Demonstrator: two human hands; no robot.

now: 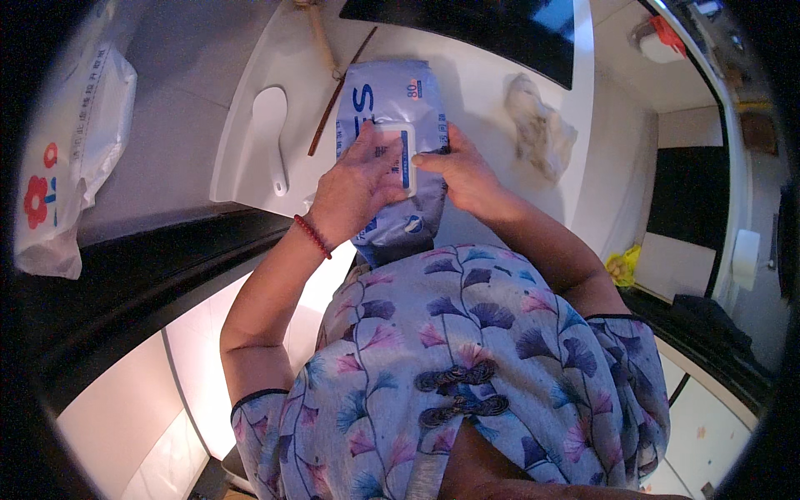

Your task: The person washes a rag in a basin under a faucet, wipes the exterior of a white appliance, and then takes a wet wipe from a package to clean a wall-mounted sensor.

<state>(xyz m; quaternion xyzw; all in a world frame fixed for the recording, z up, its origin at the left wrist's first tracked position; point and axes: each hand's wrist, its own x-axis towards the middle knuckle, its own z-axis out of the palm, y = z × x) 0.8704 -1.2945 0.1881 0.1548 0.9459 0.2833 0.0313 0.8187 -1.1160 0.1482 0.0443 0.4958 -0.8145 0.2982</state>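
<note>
A purple-grey plastic pack of wipes (400, 94) with a white-rimmed lid (410, 178) is between my hands, close in front of my body. My left hand (365, 169), with a red bead bracelet (312, 236) at its wrist, holds the pack from the left, its fingers over the lid. My right hand (459, 169) grips the pack's right edge, its thumb at the lid's right rim. The lid looks closed, though my left hand covers part of it. Printed writing shows on the pack.
A white rice paddle (270, 131) and a thin brown stick (325, 122) lie left of the pack on a white surface (244, 181). At right is a crumpled, stained cloth (540, 128). A black glossy panel (475, 31) lies beyond. A printed plastic package (69, 150) is far left.
</note>
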